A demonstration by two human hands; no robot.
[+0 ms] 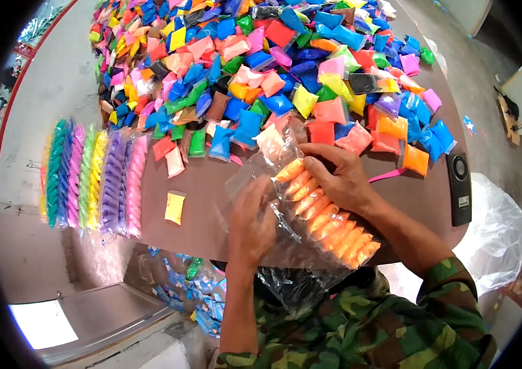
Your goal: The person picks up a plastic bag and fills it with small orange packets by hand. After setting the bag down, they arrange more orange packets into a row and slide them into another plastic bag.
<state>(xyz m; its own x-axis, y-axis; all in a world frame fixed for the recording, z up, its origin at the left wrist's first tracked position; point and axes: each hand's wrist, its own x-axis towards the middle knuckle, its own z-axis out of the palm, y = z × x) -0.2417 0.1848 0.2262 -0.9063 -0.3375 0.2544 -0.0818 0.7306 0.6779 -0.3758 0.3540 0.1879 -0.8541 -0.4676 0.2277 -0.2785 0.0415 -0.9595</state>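
Note:
A clear plastic bag (279,212) hangs over the table's front edge, and a row of orange packets (328,224) lies stacked along its right side. My right hand (337,175) is closed at the top of the row, thumb and fingers pinching the top orange packet and the film by it. On the bag's left side my left hand (253,218) is curled around the clear film. Its fingertips are partly hidden behind the plastic. A pink packet (270,142) lies just above the bag's upper end.
A large heap of coloured packets (261,67) covers the back of the brown table (202,215). Filled long bags (92,178) line the left edge, near a single yellow packet (175,208). A black device (459,189) sits at the right edge. Clear plastic (494,230) hangs beyond it.

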